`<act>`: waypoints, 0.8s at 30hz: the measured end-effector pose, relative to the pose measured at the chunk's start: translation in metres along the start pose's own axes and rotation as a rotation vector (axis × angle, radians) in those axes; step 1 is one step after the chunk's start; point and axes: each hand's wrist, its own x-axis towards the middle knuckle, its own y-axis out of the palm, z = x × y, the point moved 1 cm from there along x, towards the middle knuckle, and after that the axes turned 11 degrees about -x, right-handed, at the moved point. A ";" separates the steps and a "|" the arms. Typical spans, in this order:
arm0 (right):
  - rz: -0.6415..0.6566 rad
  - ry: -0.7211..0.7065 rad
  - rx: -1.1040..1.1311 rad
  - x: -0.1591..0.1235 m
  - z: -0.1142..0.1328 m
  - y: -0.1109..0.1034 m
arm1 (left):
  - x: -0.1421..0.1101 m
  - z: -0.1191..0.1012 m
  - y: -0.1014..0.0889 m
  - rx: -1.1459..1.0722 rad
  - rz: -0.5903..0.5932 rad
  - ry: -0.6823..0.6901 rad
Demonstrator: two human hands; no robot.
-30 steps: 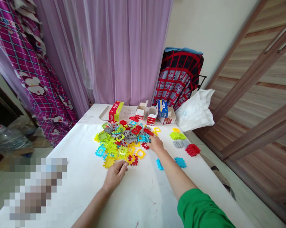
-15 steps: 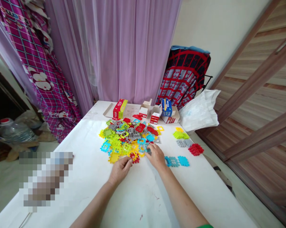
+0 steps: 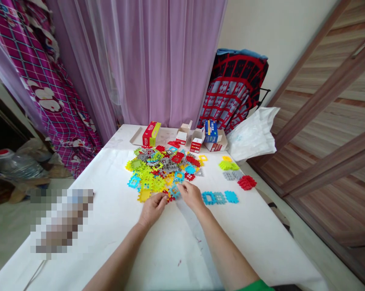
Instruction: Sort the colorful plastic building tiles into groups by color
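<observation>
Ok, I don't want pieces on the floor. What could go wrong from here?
The red stack sits close to the right edge of the table, so a bump might send it over. The right hand is beside the row of blue pieces and could brush them askew. The heap of overlapping notched pieces may slide if some catch together.

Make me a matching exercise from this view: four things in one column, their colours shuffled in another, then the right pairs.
1. Tile row beside the right hand
2. Plastic bag
3. Rightmost tile stack
4. Tile heap by the left hand

A. Red
B. Several mixed colours
C. Shades of blue
D. White

Pairs: 1-C, 2-D, 3-A, 4-B
</observation>
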 end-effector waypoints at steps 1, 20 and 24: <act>0.009 -0.003 -0.005 0.002 -0.001 -0.003 | 0.000 0.001 0.000 0.000 -0.007 0.001; 0.053 -0.245 -0.271 -0.009 0.018 -0.004 | 0.003 0.008 -0.001 -0.176 -0.145 -0.070; -0.018 -0.237 -0.199 -0.022 0.017 -0.003 | 0.005 0.005 -0.002 -0.235 -0.175 -0.071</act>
